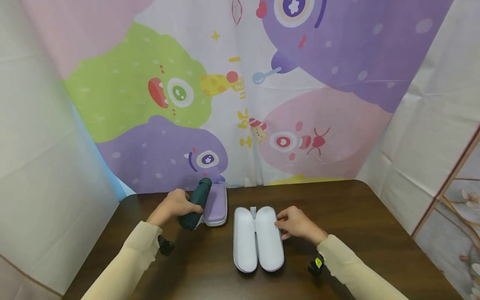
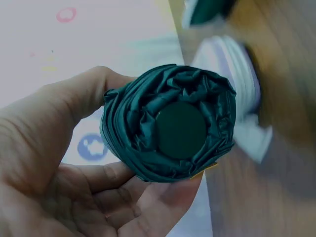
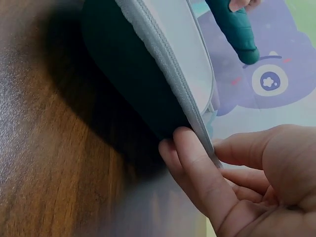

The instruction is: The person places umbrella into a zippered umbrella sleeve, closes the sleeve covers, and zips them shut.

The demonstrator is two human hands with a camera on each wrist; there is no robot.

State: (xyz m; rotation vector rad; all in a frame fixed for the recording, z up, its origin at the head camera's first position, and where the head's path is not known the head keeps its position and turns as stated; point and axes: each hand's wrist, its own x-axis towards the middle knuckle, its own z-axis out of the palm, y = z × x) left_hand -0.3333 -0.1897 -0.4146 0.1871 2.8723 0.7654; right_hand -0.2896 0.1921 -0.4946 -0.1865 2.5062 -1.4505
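My left hand (image 1: 178,204) grips a folded dark green umbrella (image 1: 200,196), thumb on one side and fingers on the other. The left wrist view shows the round end of this umbrella (image 2: 180,129) and its gathered cloth. Right of it on the table lies a closed lilac zip case (image 1: 216,204). A second zip case (image 1: 245,241) lies spread open in the middle, its two white-lined halves side by side. With thumb and fingers my right hand (image 1: 298,225) pinches the rim of its right half. From the right wrist, the outside of this case (image 3: 133,74) looks dark green.
The brown wooden table (image 1: 210,271) ends at a hanging cloth (image 1: 240,158) printed with cartoon creatures. Pale sheets hang at the left (image 1: 48,146) and right (image 1: 416,125) sides.
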